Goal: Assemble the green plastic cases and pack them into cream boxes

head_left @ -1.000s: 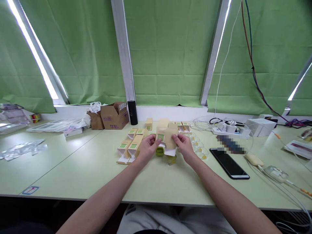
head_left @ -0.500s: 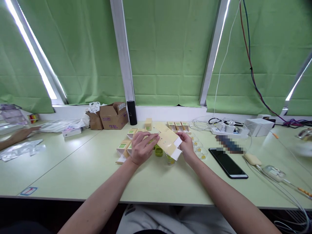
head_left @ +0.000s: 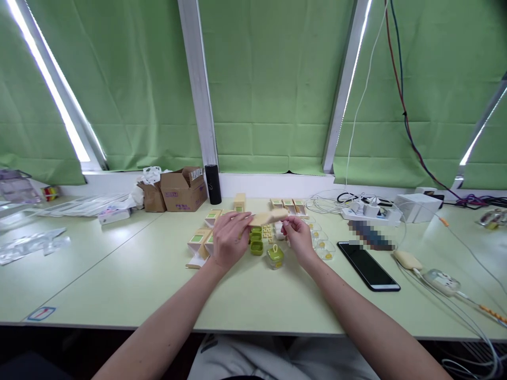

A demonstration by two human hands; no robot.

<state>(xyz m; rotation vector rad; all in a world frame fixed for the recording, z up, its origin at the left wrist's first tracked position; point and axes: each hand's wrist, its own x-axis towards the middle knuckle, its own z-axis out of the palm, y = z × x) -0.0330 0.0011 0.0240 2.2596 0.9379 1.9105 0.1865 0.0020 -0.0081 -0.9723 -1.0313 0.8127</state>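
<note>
A small cream carton [head_left: 264, 217] is held above the table, seen nearly edge-on. My left hand [head_left: 232, 237] grips its left end, palm down. At the carton's right end is my right hand [head_left: 298, 237], thumb and finger pinched at what looks like its end flap; the exact contact is small. Below the hands stands a clear jar with a green lid [head_left: 275, 256] that has a loop on top. Green square cups [head_left: 256, 248] sit in a column to its left, with small cream pieces [head_left: 268, 232] beside them.
Opened cream cartons [head_left: 199, 241] lie left of my left hand; more [head_left: 288, 205] stand behind. Clear cups with yellow spots [head_left: 325, 248] are at the right, then a phone [head_left: 368, 266] and cables. A brown cardboard box [head_left: 184, 190] and black cylinder [head_left: 213, 184] stand at the back.
The carton has turned from showing its broad face to nearly edge-on, uncovering the green-lidded jar and small pieces. Another person's hand at the far left has left the view.
</note>
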